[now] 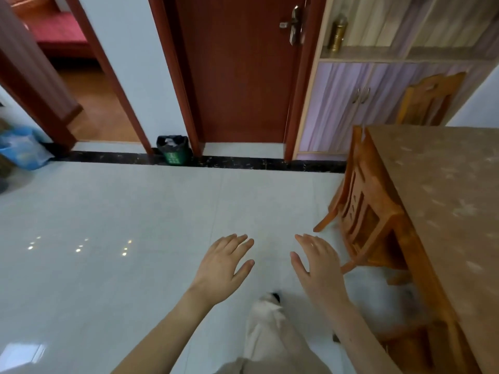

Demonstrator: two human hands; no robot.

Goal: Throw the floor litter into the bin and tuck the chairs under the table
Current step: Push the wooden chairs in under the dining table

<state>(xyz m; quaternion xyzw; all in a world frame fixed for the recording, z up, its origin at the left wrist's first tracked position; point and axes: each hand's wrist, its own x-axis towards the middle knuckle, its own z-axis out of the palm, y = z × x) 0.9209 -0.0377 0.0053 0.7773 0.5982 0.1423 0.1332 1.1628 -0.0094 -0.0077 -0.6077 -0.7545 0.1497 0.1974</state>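
Note:
My left hand (225, 261) and my right hand (317, 261) hover side by side over the pale tiled floor, palms down, fingers spread, holding nothing. A small green bin (174, 150) with a black liner and white litter inside stands against the far wall between two doorways. The table (442, 201) with a brown patterned top fills the right side. A wooden chair (361, 209) sits pushed in against the table's left edge, just right of my right hand. Another chair (429, 101) stands at the table's far end. I see no litter on the floor.
A closed red-brown door (243, 71) is straight ahead, an open doorway (89, 103) at the far left. A lilac cabinet (359, 103) stands behind the table. A blue bag (21, 148) lies at the left wall. My own leg (267, 333) is below.

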